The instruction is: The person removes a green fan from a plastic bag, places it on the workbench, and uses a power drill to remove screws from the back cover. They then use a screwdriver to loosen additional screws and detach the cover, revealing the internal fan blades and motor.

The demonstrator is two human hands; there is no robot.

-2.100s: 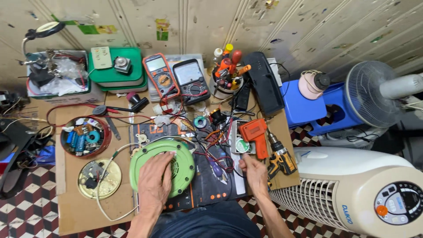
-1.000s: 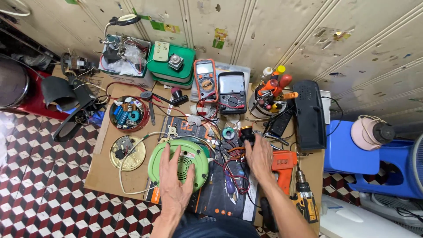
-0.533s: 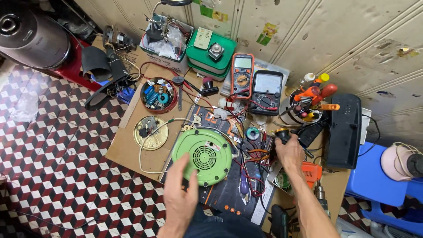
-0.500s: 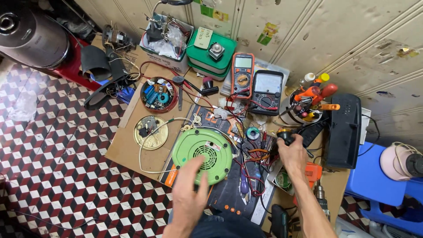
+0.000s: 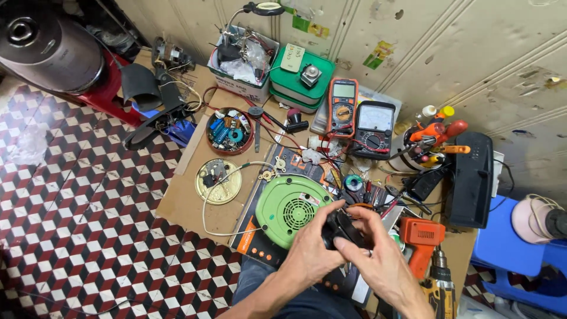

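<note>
Left hand (image 5: 310,255) and right hand (image 5: 378,260) met at mid-frame, fingers curled inward around shared grip, forearms converged from below

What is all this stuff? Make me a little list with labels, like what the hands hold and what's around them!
Place: cardboard sheet on a checkered floor
Left hand: grips a small black part
Right hand: fingers on the same black part
Right beside the hands: round green appliance base, underside up
Meters: orange multimeter and black needle meter, side by side
Tools: orange drill
Small parts: round red-rimmed dish and gold tin lid
Back: green box by the wall
</note>
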